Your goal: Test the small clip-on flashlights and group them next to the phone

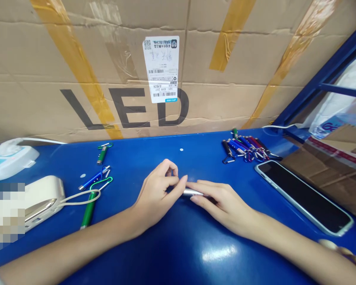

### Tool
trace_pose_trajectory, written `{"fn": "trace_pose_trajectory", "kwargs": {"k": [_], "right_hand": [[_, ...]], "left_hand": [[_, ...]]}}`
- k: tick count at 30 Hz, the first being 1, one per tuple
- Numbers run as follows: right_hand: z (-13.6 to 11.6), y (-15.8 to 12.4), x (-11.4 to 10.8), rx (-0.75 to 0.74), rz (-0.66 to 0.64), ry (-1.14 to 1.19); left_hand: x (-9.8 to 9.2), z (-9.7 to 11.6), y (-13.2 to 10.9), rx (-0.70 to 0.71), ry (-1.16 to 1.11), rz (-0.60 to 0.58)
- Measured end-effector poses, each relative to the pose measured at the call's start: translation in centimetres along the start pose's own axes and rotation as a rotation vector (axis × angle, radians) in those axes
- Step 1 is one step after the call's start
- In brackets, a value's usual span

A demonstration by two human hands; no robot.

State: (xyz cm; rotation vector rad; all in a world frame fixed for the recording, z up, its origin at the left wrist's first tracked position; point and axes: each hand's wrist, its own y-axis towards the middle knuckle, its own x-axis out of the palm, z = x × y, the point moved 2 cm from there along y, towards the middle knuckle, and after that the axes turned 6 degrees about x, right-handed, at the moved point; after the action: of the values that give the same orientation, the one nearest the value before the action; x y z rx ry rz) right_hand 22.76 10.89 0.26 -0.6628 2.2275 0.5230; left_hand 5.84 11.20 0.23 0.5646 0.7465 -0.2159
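A small silver cylinder (192,192) lies between my two hands above the middle of the blue table. My right hand (222,202) grips its right part between thumb and fingers. My left hand (160,190) has its fingers curled, with the thumb and fingertips at the cylinder's left end; whether they pinch anything small is hidden. To the left lie a green flashlight with a carabiner (89,209), a blue one (91,180) and a smaller green one (102,154). Several black, blue, purple and red flashlights (246,147) sit in a pile at the back right.
A phone (305,198) lies on the blue table (178,253) at the right. A white power bank (47,194) with a cord loop and a white device (14,162) are at the left. Behind stands a large cardboard box (121,59); a blue metal frame (341,51) rises at the right.
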Motion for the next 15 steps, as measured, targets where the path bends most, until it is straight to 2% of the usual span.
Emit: {"fn": "trace_pose_trajectory", "kwargs": {"k": [3, 5, 10, 15], "right_hand": [[0.36, 0.12, -0.13, 0.026, 0.031, -0.001], [0.50, 0.13, -0.15, 0.025, 0.060, 0.004], [0.40, -0.02, -0.04, 0.006, 0.087, 0.083], [0.49, 0.03, -0.01, 0.040, 0.070, 0.093]], "left_hand": [[-0.13, 0.05, 0.02, -0.033, -0.074, 0.007], [-0.23, -0.08, 0.06, -0.046, -0.210, 0.001], [-0.30, -0.73, 0.22, -0.055, -0.628, -0.135], [-0.41, -0.70, 0.25, 0.003, -0.742, -0.219]]}}
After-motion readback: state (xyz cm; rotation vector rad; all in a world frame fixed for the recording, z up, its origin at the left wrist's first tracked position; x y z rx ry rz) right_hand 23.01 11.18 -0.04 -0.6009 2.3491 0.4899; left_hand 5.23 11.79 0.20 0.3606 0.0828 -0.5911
